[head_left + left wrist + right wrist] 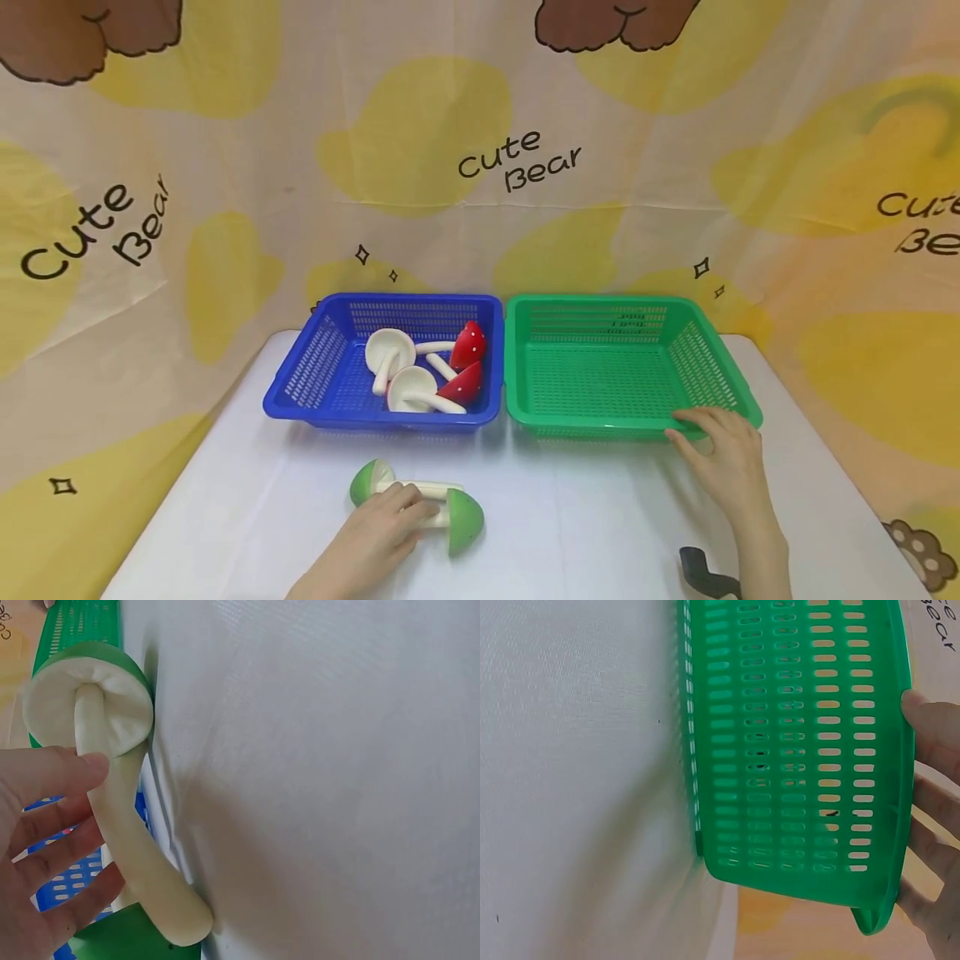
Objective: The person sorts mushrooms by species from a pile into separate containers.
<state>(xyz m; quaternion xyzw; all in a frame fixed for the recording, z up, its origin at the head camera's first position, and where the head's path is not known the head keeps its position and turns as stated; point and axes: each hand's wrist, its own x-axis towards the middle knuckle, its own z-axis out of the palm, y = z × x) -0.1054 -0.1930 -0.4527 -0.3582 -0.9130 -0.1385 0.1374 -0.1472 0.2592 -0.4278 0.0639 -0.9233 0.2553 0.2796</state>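
Observation:
My left hand [382, 525] holds the pale stem of a green-capped toy mushroom [465, 521] on the white table; the thumb lies across the stem in the left wrist view. A second green-capped mushroom [366, 482] lies right behind it, its cap to the left, partly hidden by the hand. At the near right corner of the green basket [600, 423], my right hand [723, 458] grips the rim. Its thumb is outside and its fingers reach over the edge, as the right wrist view also shows at the basket rim [904, 787].
To the left of the green basket stands a blue basket [390, 417]. Several red-capped toy mushrooms [468, 346] with white stems lie in it. A dark curved object [701, 573] is beside the right forearm. Behind the table hangs a printed cloth [420, 125].

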